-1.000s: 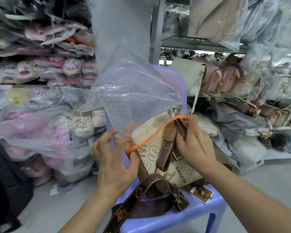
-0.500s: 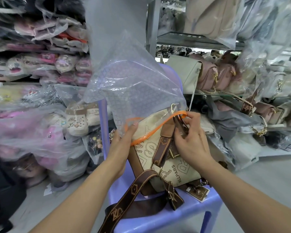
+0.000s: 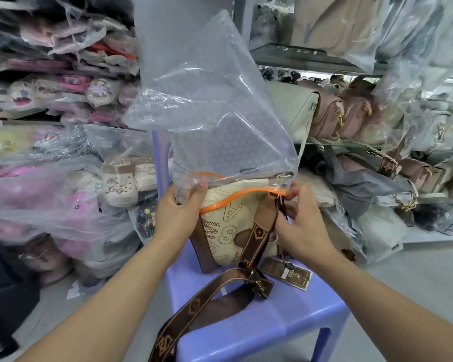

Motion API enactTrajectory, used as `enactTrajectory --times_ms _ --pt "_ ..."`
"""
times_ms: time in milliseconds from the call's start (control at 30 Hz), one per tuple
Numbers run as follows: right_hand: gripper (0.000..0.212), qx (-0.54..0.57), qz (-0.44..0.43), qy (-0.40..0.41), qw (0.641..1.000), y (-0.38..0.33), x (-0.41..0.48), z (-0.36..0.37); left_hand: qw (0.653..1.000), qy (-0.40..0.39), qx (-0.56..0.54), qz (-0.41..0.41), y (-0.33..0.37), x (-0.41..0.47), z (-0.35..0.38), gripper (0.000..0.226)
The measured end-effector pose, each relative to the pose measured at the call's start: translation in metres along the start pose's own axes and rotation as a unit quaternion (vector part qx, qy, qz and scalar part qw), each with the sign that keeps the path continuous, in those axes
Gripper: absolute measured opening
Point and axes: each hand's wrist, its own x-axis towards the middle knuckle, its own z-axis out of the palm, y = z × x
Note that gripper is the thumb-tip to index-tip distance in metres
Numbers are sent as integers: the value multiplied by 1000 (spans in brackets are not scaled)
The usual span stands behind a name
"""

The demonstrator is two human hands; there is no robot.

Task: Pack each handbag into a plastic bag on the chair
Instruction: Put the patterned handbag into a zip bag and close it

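Observation:
A cream handbag (image 3: 228,231) with brown trim and lettering stands upright on a lilac plastic chair (image 3: 280,322). Over its top sits a clear plastic bag (image 3: 209,105) with an orange rim, mouth down, covering only the bag's upper edge. My left hand (image 3: 178,210) pinches the plastic bag's mouth at the left. My right hand (image 3: 301,226) grips the orange rim at the right, next to the brown patterned strap (image 3: 259,241). The strap runs down over the seat toward me. A brown paper tag (image 3: 288,273) lies on the seat.
Plastic-wrapped shoes (image 3: 120,181) and bundles are heaped at the left, right against the chair. A metal shelf (image 3: 311,61) and a pile of pink and cream handbags (image 3: 332,118) crowd the right and back. Grey floor (image 3: 416,283) shows at the lower right.
My left hand rose from below the orange rim and took hold of the bag's mouth at the left. The plastic bag now stands taller and its rim sits slightly lower over the handbag.

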Motion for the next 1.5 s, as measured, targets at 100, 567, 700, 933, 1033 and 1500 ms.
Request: enactTrajectory --times_ms 100,567,700,933,1033,1500 --pt "36 106 53 49 992 -12 8 -5 1000 -16 12 0 1 4 -1 27" --pt "42 108 3 163 981 -38 15 -9 990 -122 73 -8 -3 7 -18 91" --pt "45 124 85 95 984 -34 10 -5 991 -117 53 32 -1 3 -19 95" --pt "82 116 73 -15 990 -25 9 -13 969 -102 -192 -119 19 2 -15 76" --pt "86 99 59 -50 992 -24 9 -16 977 -75 -123 -155 20 4 -17 35" --pt "80 -57 22 -33 998 -27 3 -9 957 -159 31 -241 50 23 -46 34"
